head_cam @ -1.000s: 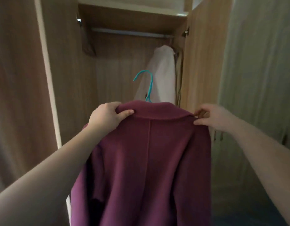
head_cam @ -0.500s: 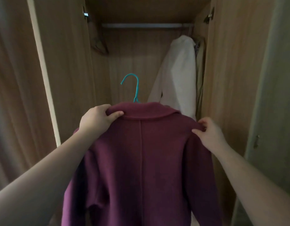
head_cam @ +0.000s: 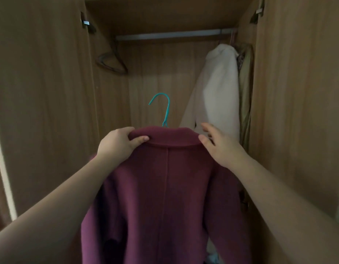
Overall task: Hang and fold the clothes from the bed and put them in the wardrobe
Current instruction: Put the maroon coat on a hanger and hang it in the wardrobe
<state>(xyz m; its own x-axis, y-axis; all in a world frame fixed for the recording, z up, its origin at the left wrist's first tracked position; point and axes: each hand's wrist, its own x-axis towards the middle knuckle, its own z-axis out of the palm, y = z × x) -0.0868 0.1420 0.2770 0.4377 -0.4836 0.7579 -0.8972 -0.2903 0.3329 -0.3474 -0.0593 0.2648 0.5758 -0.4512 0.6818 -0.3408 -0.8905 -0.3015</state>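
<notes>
Hanging on a slim teal hanger with a curved hook, the plum woollen coat sits in front of the open wardrobe, its hook below the metal rail and not on it. The left hand has its grip closed on the felted collar's left side. The right hand rests loose-fingered on the right shoulder, grip open. A cream fleecy garment hangs at the rail's right end against smooth wood-grain panels.
</notes>
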